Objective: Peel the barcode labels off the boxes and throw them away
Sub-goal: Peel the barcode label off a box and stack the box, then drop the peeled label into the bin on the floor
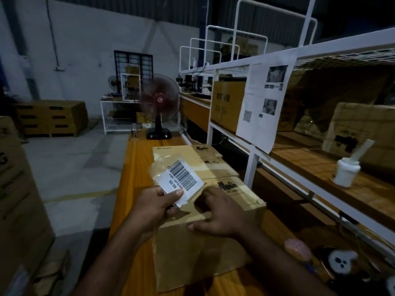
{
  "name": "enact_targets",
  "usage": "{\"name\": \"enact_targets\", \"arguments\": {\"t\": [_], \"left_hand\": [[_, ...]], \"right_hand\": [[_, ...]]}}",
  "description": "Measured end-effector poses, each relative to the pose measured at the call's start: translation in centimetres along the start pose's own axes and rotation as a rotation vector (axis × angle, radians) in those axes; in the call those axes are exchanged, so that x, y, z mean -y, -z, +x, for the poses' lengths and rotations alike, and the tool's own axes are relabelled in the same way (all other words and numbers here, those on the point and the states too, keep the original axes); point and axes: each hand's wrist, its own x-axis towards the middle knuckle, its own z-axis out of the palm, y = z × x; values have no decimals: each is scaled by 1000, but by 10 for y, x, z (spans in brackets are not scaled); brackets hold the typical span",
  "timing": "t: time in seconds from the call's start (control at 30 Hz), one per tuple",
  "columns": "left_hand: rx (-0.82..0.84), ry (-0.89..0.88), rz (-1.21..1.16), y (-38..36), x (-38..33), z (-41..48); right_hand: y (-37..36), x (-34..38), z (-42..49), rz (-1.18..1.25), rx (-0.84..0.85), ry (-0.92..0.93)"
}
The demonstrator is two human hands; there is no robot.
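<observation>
A white barcode label with clear tape along its edge is lifted off the top of the near cardboard box. My left hand pinches the label's lower corner between thumb and fingers. My right hand rests on the box top with its fingers curled against the cardboard and the thumb over the front edge. A second cardboard box sits right behind the near one on the orange wooden table.
A white metal shelf rack runs along the right with boxes, a hanging paper sheet and a white jar. A red fan stands at the table's far end. A large carton stands on the left. Small toys lie near right.
</observation>
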Motion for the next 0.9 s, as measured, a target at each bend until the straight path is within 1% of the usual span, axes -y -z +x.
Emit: {"name": "enact_targets", "arguments": {"t": [0.07, 0.13, 0.2, 0.27, 0.3, 0.47, 0.6, 0.73, 0.8, 0.9], "left_hand": [[-5, -2, 21, 6, -2, -8], [-24, -10, 43, 12, -3, -17], [-58, 3, 78, 17, -2, -29], [-92, 17, 126, 20, 1, -44], [-117, 25, 142, 23, 3, -53], [-259, 56, 238, 40, 15, -99], [-450, 82, 222, 53, 32, -147], [-736, 61, 142, 61, 51, -209], [-903, 52, 86, 64, 66, -246], [-1092, 57, 34, 60, 90, -307]], "right_hand": [[5, -6, 2, 361, -25, -84], [8, -5, 2, 716, -139, -172], [10, 6, 2, 936, -254, -204], [7, 24, 2, 1071, -275, -186], [4, 34, 2, 1098, -238, -162], [-15, 75, 1, 1160, 57, -52], [-26, 103, -9, 1160, 235, 76], [-51, 142, -30, 1219, 434, 158], [-69, 164, -47, 1244, 554, 205], [-96, 199, -82, 1258, 751, 274]]}}
